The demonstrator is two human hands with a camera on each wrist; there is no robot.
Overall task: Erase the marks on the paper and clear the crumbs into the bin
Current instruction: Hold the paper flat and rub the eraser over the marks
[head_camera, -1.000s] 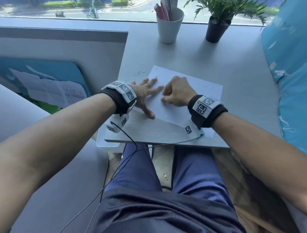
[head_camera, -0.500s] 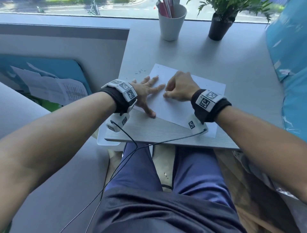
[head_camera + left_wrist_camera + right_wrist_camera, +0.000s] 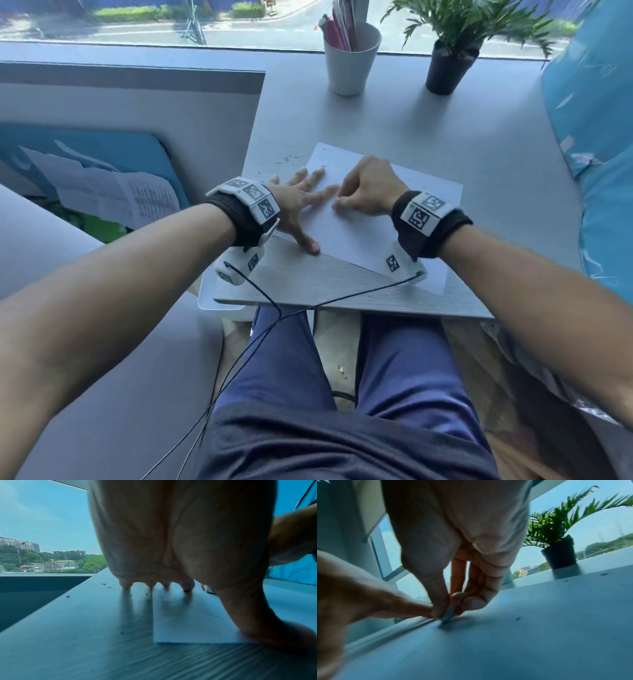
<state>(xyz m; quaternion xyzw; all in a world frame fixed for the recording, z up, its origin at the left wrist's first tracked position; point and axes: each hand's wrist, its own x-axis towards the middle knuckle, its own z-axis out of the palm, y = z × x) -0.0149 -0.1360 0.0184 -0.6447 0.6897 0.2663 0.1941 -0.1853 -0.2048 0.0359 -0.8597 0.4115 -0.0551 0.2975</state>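
Observation:
A white sheet of paper [image 3: 359, 233] lies on the grey desk [image 3: 479, 147]. My left hand [image 3: 301, 202] lies flat with spread fingers on the paper's left edge, pressing it down; in the left wrist view the fingertips [image 3: 187, 586] touch the paper [image 3: 188, 622]. My right hand [image 3: 366, 188] pinches a small eraser [image 3: 447, 614] between thumb and fingers, its tip on the paper [image 3: 522, 635] beside the left index finger. Dark eraser crumbs [image 3: 287, 159] are scattered on the desk left of the paper, and the crumbs [image 3: 108, 586] also show in the left wrist view.
A white cup of pens [image 3: 351, 58] and a potted plant [image 3: 452, 65] stand at the back of the desk. A white bin [image 3: 219, 294] sits below the desk's left front corner. Blue plastic sheeting [image 3: 596, 137] borders the right side.
My right hand has shifted slightly back and forth on the paper with the eraser. The left hand has stayed in place.

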